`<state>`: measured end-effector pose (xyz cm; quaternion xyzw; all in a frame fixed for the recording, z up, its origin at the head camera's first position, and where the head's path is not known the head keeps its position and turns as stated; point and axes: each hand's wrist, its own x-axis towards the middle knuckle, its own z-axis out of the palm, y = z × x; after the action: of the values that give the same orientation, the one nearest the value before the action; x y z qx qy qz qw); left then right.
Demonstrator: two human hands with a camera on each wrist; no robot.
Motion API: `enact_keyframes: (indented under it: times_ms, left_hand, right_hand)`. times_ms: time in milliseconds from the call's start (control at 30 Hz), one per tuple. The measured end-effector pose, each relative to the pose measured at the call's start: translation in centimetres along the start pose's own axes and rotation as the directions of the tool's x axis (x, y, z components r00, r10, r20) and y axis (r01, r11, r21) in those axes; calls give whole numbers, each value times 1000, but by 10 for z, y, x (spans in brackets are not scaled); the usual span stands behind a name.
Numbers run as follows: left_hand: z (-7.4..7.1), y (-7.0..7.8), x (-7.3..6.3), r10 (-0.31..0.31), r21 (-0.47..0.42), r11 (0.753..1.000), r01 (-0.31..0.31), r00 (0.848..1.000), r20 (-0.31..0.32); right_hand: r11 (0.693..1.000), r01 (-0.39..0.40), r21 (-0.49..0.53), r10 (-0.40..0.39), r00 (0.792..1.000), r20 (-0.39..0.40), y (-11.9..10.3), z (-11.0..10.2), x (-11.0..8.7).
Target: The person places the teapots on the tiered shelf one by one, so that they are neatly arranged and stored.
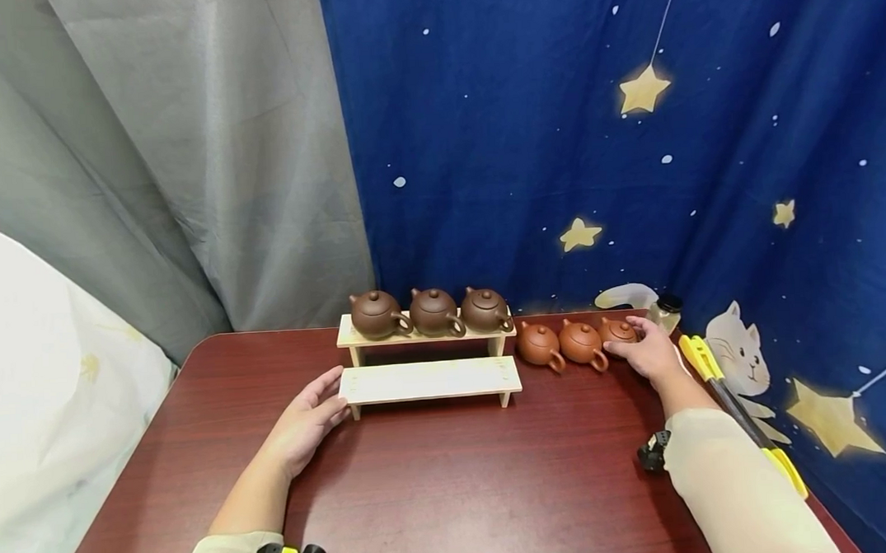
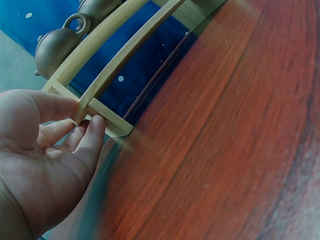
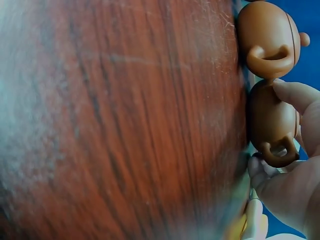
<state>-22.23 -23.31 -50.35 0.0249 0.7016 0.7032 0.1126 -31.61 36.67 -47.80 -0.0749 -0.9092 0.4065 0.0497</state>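
Observation:
A two-step pale wooden stand (image 1: 428,380) sits on the table, with three dark brown teapots (image 1: 375,316) in a row on its upper step. The lower step carries nothing. My left hand (image 1: 301,427) pinches the left end of the lower step; in the left wrist view the thumb and fingers (image 2: 95,132) meet the wood at its corner. Right of the stand, three reddish-brown teapots (image 1: 540,345) stand in line on the table. My right hand (image 1: 654,356) grips the rightmost reddish-brown teapot (image 3: 272,112), thumb on one side and fingers by its handle, partly covering it in the head view.
A small jar with a black lid (image 1: 669,304) stands at the back right corner. A yellow and black tool (image 1: 738,412) lies along the right edge. Grey curtain (image 1: 282,151) and blue star-patterned cloth (image 1: 496,142) hang behind the dark red table (image 1: 452,490).

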Motion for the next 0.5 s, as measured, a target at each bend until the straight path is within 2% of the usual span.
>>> enact_keyframes:
  times_ms: [267,500]
  left_hand:
    - [0,0,0,-4,-2,1000,4,1000,-7]
    - [1,0,0,-2,-1,1000,2,1000,0]
  right_hand:
    - [998,-14,-55,14,1000,-10,4,2,4]
    - [1000,-2,18,4,997,-75,-1,-1,-5]
